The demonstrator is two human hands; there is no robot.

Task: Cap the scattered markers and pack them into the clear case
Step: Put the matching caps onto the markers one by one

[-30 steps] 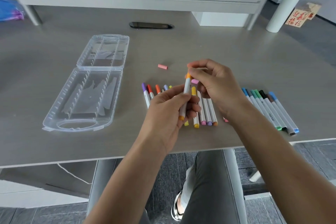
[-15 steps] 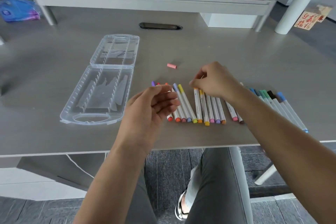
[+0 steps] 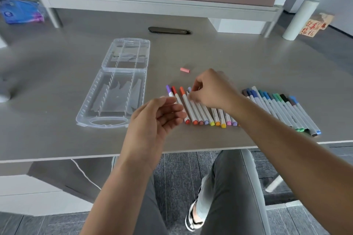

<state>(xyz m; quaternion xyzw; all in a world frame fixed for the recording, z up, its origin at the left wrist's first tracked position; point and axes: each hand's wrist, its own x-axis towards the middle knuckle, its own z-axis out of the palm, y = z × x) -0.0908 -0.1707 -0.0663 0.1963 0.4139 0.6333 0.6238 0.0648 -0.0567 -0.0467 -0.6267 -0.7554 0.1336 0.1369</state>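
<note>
Fingers (image 3: 193, 96) of right hand (image 3: 212, 89) curled onto far ends of warm-coloured markers (image 3: 198, 110) in row on worktop (image 3: 57, 135), what they hold not discernible, left hand (image 3: 158, 118) relaxed, empty, just left of row, clear case (image 3: 112, 101) lying open further left, pink cap (image 3: 185, 70) beyond.

The open, ribbed case (image 3: 112, 99) was clear, glossy plastic, its walls catching pale highlights. It lay on a grey desk top (image 3: 229, 59) with a smooth, matt, faintly grained laminate look. The white-barrelled markers (image 3: 194, 108) looked like smooth plastic with a soft sheen, their coloured caps duller. A loose pink cap (image 3: 185, 70) appeared matt plastic. The dark oval cable grommet (image 3: 169, 30) looked like satin plastic. The grey trousers (image 3: 238, 187) were plain, matt woven cloth.
</note>
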